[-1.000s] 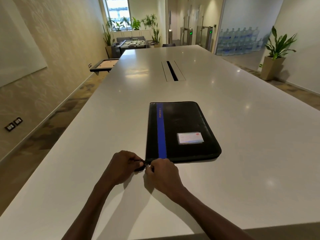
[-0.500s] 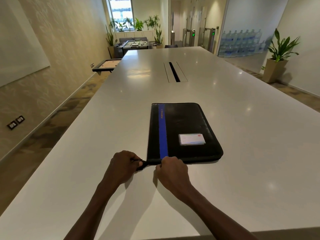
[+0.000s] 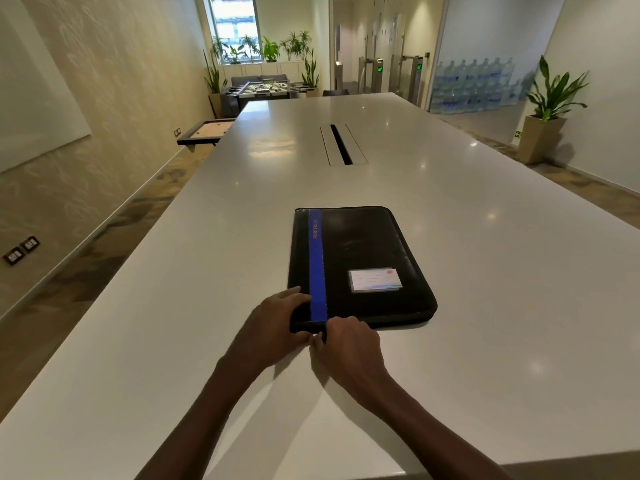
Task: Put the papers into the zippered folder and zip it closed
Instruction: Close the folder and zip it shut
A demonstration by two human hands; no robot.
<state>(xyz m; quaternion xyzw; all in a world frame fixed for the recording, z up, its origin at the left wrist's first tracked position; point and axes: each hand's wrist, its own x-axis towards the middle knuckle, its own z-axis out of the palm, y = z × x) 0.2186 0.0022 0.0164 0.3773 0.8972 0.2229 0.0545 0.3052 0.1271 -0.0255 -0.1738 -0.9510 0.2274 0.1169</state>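
Left hand [image 3: 273,327] gripping near left corner of folder [image 3: 360,268] lying flat on table [image 3: 485,306]; right hand [image 3: 346,344] pinching something at its near edge, too small to identify.

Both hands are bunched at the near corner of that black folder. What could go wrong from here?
1. The right hand pinches at the near edge of the zippered folder, probably the zipper pull; rounding the curved corner, it could snag.
2. Only the left hand steadies the folder, at its near left corner, so a hard tug may slide it on the glossy white table.
3. No papers show, so one caught in the zipper would go unseen.
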